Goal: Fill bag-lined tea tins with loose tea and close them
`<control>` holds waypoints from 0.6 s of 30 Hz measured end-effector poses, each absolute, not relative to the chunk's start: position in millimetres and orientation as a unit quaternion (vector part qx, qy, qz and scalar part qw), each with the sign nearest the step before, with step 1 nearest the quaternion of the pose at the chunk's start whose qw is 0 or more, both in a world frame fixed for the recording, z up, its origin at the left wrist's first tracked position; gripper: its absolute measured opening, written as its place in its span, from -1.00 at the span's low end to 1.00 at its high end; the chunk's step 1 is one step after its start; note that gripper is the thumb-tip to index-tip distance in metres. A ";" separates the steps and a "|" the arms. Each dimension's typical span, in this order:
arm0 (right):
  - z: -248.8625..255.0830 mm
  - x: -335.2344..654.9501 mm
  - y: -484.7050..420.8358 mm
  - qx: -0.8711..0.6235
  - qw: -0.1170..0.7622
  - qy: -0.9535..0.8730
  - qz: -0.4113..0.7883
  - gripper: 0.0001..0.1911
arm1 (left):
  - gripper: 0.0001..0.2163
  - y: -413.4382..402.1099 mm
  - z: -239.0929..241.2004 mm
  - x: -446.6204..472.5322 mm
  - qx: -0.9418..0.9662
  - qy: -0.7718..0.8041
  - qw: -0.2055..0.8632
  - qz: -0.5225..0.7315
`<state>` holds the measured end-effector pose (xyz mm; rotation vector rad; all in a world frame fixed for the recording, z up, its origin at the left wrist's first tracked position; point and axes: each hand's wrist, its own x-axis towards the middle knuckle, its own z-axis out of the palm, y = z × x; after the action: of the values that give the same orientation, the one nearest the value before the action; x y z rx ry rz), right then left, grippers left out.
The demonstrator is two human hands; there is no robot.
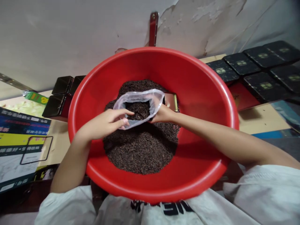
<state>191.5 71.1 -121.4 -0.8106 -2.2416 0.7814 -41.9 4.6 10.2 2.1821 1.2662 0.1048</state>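
A clear plastic bag (138, 96) stands with its mouth spread wide, dark, dry loose tea leaves (140, 112) inside. My left hand (106, 123) is at the bag's left rim, index finger reaching over the mouth and thumb at the near edge, closed loosely on the plastic. On the opposite side my right hand (161, 112) grips the bag, its fingers partly hidden by the film. More tea leaves (142, 153) lie heaped around it in a big red basin (199, 109). A tin with a gold-coloured rim (172, 101) sits in the heap beside my right hand.
Several dark square tins (241, 64) stand at the right, others (55, 104) at the left behind the basin's rim. Printed cardboard (22, 147) and a green packet (36, 97) lie at the left. A pale wall (93, 28) rises behind the basin.
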 end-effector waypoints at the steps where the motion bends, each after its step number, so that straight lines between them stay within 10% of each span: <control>1: -121.3 190.9 70.6 -0.293 0.300 -0.857 0.298 0.03 | -0.65 3.5 6.0 -37.0 0.818 0.483 0.312 0.025; 12: -117.7 186.5 65.4 -0.308 0.286 -0.865 0.274 0.04 | -0.68 0.1 -23.7 0.2 0.822 0.557 0.070 -0.095; 18: -121.8 191.0 72.1 -0.368 0.288 -0.838 0.282 0.12 | -0.60 9.5 -27.3 -4.1 0.861 0.490 0.134 -0.016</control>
<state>191.0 72.1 -121.8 -0.9814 -2.2374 0.7539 -4.1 9.5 -27.3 2.4962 1.4194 -0.0470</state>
